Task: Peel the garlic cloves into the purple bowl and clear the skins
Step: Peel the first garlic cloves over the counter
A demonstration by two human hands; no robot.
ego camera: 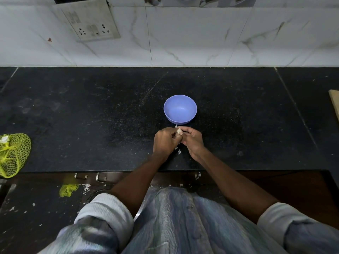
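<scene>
On a black speckled countertop (91, 107), a person holds both hands together just in front of a purple bowl (180, 109). The left hand (165, 141) and the right hand (192, 139) meet fingertip to fingertip, and between them sits a pale garlic clove (179, 132), pinched from both sides with the fingers of each hand curled in around it. The clove is above the counter, just short of the bowl's near wall and not inside it. The bowl stands upright near the middle of the counter; what shows of its inside is bare purple. A few small white skin flakes (179, 152) lie on the counter under and just behind the hands, and one tiny scrap (176, 126) shows at the foot of the bowl. Far to the left, at the counter's edge, lies a yellow mesh bag (13, 154) with something white at its top; what that is cannot be told. Behind the counter rises a white marbled tile wall (183, 37) carrying a grimy switch and socket plate (89, 22). Below the counter edge are metal handles (100, 176), a scrap of yellow netting (68, 190) and more white flakes scattered over a dark surface. The person's rolled sleeves frame the bottom of the view.
</scene>
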